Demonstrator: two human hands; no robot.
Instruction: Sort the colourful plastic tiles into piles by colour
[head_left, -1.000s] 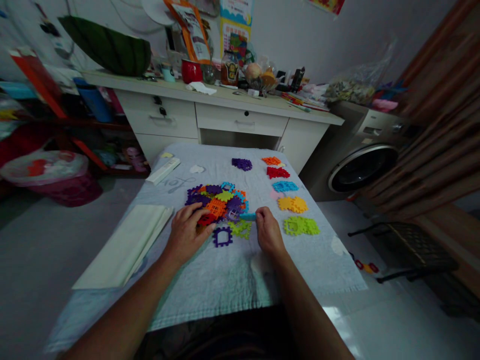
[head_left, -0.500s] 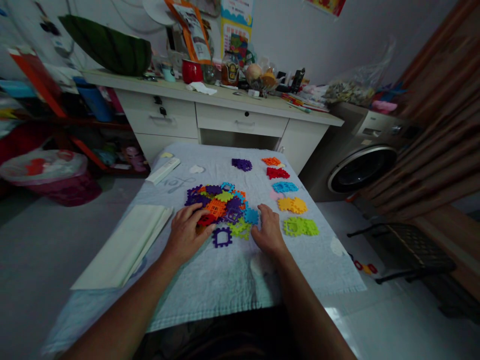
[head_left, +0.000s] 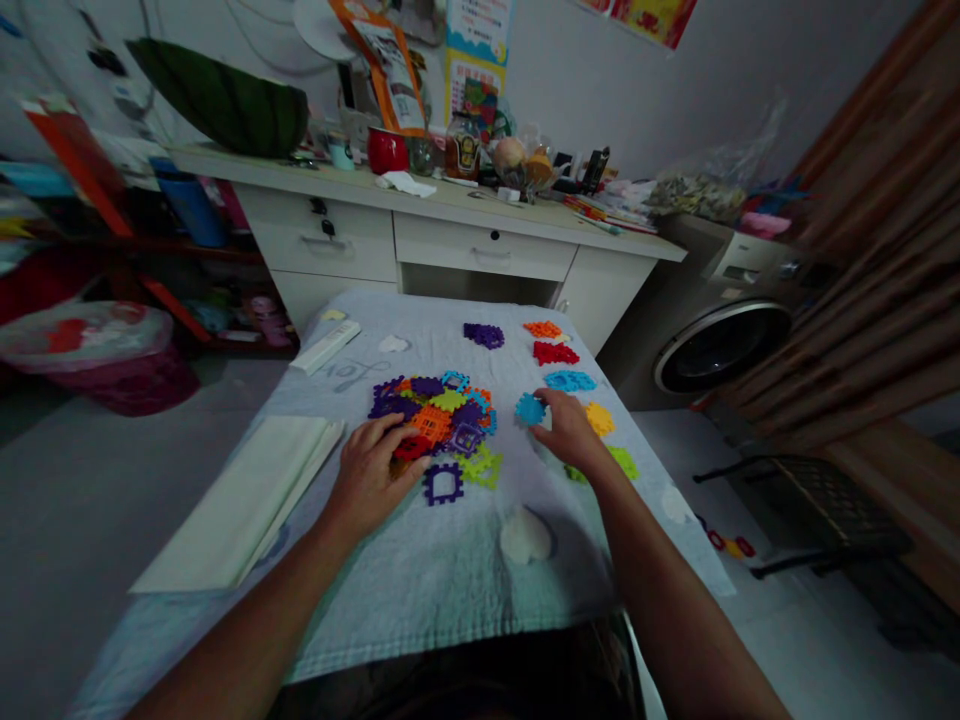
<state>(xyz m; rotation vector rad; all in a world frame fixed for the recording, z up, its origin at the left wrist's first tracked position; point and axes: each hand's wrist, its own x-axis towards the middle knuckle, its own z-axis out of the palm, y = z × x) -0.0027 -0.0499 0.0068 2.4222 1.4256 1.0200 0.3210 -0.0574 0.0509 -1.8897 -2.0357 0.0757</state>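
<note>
In the head view, a person's right hand [head_left: 566, 428] pinches a blue piece [head_left: 529, 409] between thumb and fingers, to the right of a mixed pile [head_left: 431, 420] and near a blue stack [head_left: 570, 381] on the tablecloth [head_left: 420, 590]. The left hand [head_left: 369, 465], fingers loosely curved and parted, rests against the pile's left side; whether it grips anything cannot be told.

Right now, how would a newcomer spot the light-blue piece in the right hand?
Find the cloth-covered table, then the mixed pile of coloured pieces on it. To the pile's right, the right hand grips a light-blue piece with a notched edge. Unlike the blue group lying beyond it, this one is held.
</note>
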